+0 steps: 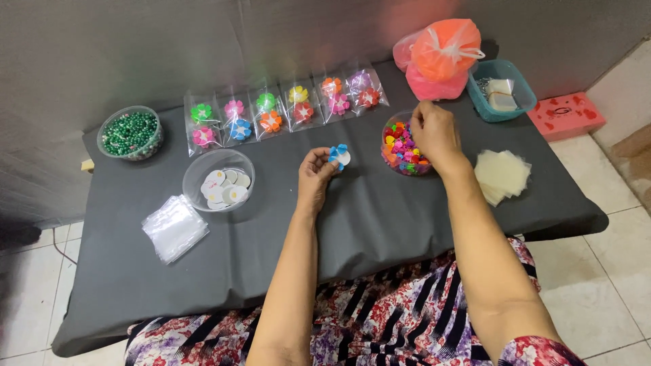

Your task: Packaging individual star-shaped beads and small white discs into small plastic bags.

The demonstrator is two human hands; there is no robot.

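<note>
Head view: my left hand (pixel 315 177) pinched a blue flower piece (pixel 339 155) on a white disc over the table (pixel 366 224), while my right hand (pixel 434 132), fingers bunched, picked in the bowl of colourful flowers (pixel 401 150). Probably grabbing another piece; pairing needs careful lining up.

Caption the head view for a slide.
Left hand holds a blue-petalled white disc; right hand reaches into a bowl of coloured petals.

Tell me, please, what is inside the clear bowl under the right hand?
The clear bowl holds small multicoloured petal-shaped pieces. The right hand hovers over its far edge, hiding the pieces beneath it.
</note>
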